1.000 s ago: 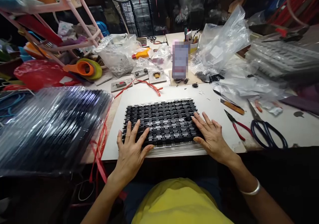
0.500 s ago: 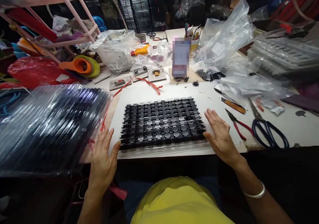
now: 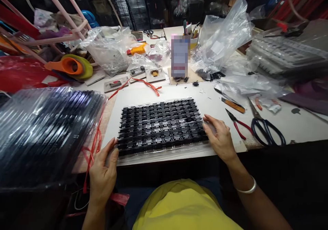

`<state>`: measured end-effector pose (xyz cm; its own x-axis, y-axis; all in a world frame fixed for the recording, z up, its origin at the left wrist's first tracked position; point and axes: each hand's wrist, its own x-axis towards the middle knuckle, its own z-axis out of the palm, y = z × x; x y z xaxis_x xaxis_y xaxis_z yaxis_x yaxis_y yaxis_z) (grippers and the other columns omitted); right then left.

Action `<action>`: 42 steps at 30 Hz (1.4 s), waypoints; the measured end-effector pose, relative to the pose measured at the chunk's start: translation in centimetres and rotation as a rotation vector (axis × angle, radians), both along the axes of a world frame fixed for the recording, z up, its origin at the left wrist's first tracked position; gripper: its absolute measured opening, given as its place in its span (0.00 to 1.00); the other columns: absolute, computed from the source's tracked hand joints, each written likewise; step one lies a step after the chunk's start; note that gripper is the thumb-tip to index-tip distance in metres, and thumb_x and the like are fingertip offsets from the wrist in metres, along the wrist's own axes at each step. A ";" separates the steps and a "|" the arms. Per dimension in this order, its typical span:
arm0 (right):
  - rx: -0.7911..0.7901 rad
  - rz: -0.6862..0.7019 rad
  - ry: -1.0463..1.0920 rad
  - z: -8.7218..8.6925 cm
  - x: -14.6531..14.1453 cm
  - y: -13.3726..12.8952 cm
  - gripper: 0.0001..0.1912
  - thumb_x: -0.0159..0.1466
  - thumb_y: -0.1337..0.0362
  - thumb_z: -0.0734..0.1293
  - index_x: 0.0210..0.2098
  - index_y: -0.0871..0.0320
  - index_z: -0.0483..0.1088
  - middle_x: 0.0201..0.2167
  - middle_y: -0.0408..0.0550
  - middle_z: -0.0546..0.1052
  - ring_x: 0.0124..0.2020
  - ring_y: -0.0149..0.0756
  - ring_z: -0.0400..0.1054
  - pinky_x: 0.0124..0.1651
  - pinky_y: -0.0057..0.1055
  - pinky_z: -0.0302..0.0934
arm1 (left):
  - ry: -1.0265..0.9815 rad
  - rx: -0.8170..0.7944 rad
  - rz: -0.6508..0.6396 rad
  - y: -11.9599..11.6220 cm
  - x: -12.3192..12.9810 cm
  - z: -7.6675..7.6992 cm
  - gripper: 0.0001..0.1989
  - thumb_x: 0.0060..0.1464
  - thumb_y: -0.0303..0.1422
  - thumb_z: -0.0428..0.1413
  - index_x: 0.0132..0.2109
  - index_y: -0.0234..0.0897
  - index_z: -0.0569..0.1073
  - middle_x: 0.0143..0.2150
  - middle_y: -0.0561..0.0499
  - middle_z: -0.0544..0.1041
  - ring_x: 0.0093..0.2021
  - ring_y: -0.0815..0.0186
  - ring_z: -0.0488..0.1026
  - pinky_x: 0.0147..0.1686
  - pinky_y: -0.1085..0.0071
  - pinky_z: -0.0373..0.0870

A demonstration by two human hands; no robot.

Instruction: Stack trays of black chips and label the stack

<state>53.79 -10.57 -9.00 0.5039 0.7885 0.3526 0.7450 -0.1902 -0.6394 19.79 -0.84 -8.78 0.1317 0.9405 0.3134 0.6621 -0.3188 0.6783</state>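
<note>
"Where do we have the clear plastic tray [image 3: 166, 151] of black parts [image 3: 159, 125]?"
"On the white board [image 3: 214, 105], our left hand [image 3: 103, 170] touching its eight o'clock corner, our right hand [image 3: 219, 138] its three o'clock end."
"Our grip?"
"Both narrow; we can't tell whether they pinch. Pliers [image 3: 235, 120] lie beyond, toward three o'clock."

The tabletop [image 3: 304, 126] is bright in its middle, while below its near edge is dark. Small glints show on the clear tray [image 3: 176, 149]; at the left edge, the plastic-covered stack [image 3: 53, 131] has glare and blur.
</note>
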 end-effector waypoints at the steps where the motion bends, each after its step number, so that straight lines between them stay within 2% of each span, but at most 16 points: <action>1: -0.013 -0.001 -0.024 0.1 -0.1 0.3 0.19 0.67 0.55 0.59 0.54 0.54 0.66 0.47 0.52 0.75 0.49 0.46 0.66 0.50 0.46 0.55 | -0.001 -0.001 -0.004 0.1 0.0 -0.1 0.20 0.59 0.40 0.51 0.56 0.41 0.69 0.54 0.47 0.73 0.56 0.59 0.67 0.59 0.59 0.58; 5: -0.091 0.115 -0.245 0.9 -0.7 0.8 0.22 0.69 0.53 0.55 0.60 0.51 0.60 0.60 0.53 0.63 0.59 0.49 0.57 0.53 0.49 0.51 | 0.017 0.002 -0.022 0.2 0.0 -0.2 0.20 0.59 0.39 0.51 0.57 0.40 0.68 0.55 0.45 0.72 0.57 0.59 0.66 0.59 0.59 0.58; 7: -0.140 0.180 -0.376 1.1 -0.9 0.9 0.22 0.68 0.52 0.55 0.59 0.50 0.63 0.63 0.53 0.59 0.62 0.52 0.51 0.55 0.52 0.48 | 0.029 0.010 -0.026 0.2 0.1 -0.2 0.20 0.59 0.39 0.51 0.57 0.39 0.68 0.54 0.45 0.72 0.57 0.59 0.65 0.59 0.59 0.58; 12: -0.138 0.225 -0.520 0.7 -1.1 0.8 0.20 0.68 0.52 0.56 0.53 0.52 0.69 0.61 0.54 0.63 0.62 0.55 0.51 0.55 0.54 0.44 | 0.018 0.005 -0.038 -0.1 0.1 0.0 0.20 0.60 0.38 0.51 0.58 0.38 0.67 0.55 0.44 0.71 0.57 0.60 0.65 0.59 0.60 0.58; 16: -0.054 0.230 -0.454 0.8 -1.2 0.6 0.19 0.69 0.54 0.55 0.52 0.54 0.69 0.57 0.55 0.67 0.59 0.51 0.58 0.55 0.51 0.45 | 0.002 0.000 -0.032 -0.4 0.0 0.1 0.20 0.60 0.38 0.51 0.57 0.38 0.67 0.55 0.45 0.71 0.57 0.60 0.65 0.59 0.60 0.59; 20: 0.047 0.140 -0.316 1.3 -0.7 -0.1 0.18 0.69 0.57 0.57 0.54 0.54 0.67 0.54 0.54 0.69 0.54 0.48 0.63 0.55 0.47 0.48 | -0.017 -0.017 -0.037 -0.6 -0.1 0.1 0.20 0.60 0.37 0.51 0.57 0.37 0.67 0.56 0.44 0.71 0.57 0.60 0.66 0.59 0.60 0.59; 23: 0.061 0.083 -0.272 1.3 -0.1 -1.0 0.16 0.68 0.59 0.58 0.53 0.53 0.68 0.52 0.53 0.72 0.52 0.48 0.65 0.54 0.47 0.51 | -0.022 -0.014 -0.032 -0.6 -0.1 0.0 0.20 0.60 0.37 0.51 0.57 0.36 0.67 0.55 0.44 0.71 0.57 0.60 0.66 0.59 0.60 0.59; 27: 0.122 0.107 -0.228 1.4 -0.9 -1.8 0.17 0.67 0.64 0.60 0.54 0.53 0.67 0.49 0.53 0.73 0.51 0.47 0.66 0.53 0.45 0.54 | -0.014 0.009 -0.009 -0.6 0.3 0.2 0.19 0.60 0.37 0.50 0.57 0.37 0.67 0.54 0.44 0.72 0.56 0.59 0.67 0.58 0.60 0.61; 29: 0.176 0.197 -0.236 1.7 -2.3 -2.1 0.20 0.65 0.69 0.61 0.56 0.52 0.65 0.50 0.53 0.73 0.52 0.46 0.66 0.54 0.46 0.55 | 0.045 0.095 -0.006 -1.1 0.9 0.5 0.20 0.61 0.35 0.50 0.59 0.38 0.66 0.56 0.43 0.70 0.58 0.58 0.65 0.59 0.58 0.59; 31: 0.200 0.392 -0.252 2.0 -4.2 -2.3 0.25 0.64 0.73 0.60 0.59 0.51 0.62 0.51 0.52 0.72 0.52 0.45 0.65 0.53 0.45 0.56 | 0.158 0.210 -0.061 -2.1 2.0 1.0 0.21 0.60 0.33 0.50 0.60 0.41 0.64 0.61 0.42 0.64 0.63 0.55 0.57 0.61 0.54 0.53; 34: 0.160 0.675 -0.286 2.0 -6.7 -2.2 0.29 0.63 0.76 0.58 0.62 0.54 0.57 0.53 0.52 0.71 0.53 0.43 0.64 0.52 0.44 0.59 | 0.354 0.307 -0.290 -3.9 4.0 1.4 0.23 0.58 0.34 0.53 0.60 0.47 0.64 0.66 0.42 0.56 0.68 0.50 0.45 0.62 0.47 0.45; 37: 0.097 0.711 -0.345 1.5 -8.1 -1.8 0.27 0.63 0.77 0.57 0.61 0.60 0.59 0.54 0.54 0.71 0.53 0.44 0.63 0.52 0.45 0.59 | 0.464 0.327 -0.433 -5.1 5.8 1.2 0.22 0.57 0.39 0.54 0.59 0.45 0.67 0.66 0.40 0.56 0.68 0.46 0.40 0.61 0.41 0.40; 40: 0.069 0.719 -0.329 1.7 -8.0 -1.5 0.24 0.64 0.77 0.58 0.59 0.61 0.61 0.54 0.55 0.71 0.54 0.45 0.62 0.53 0.45 0.59 | 0.455 0.282 -0.448 -5.0 6.5 1.3 0.21 0.58 0.40 0.53 0.58 0.42 0.67 0.66 0.39 0.56 0.68 0.47 0.39 0.61 0.41 0.38; 42: 0.102 0.696 -0.281 2.1 -7.1 -1.6 0.24 0.64 0.76 0.58 0.59 0.59 0.61 0.55 0.55 0.70 0.55 0.44 0.62 0.54 0.44 0.59 | 0.385 0.233 -0.423 -4.6 6.1 1.6 0.21 0.59 0.39 0.51 0.59 0.42 0.66 0.66 0.41 0.56 0.68 0.49 0.40 0.62 0.43 0.39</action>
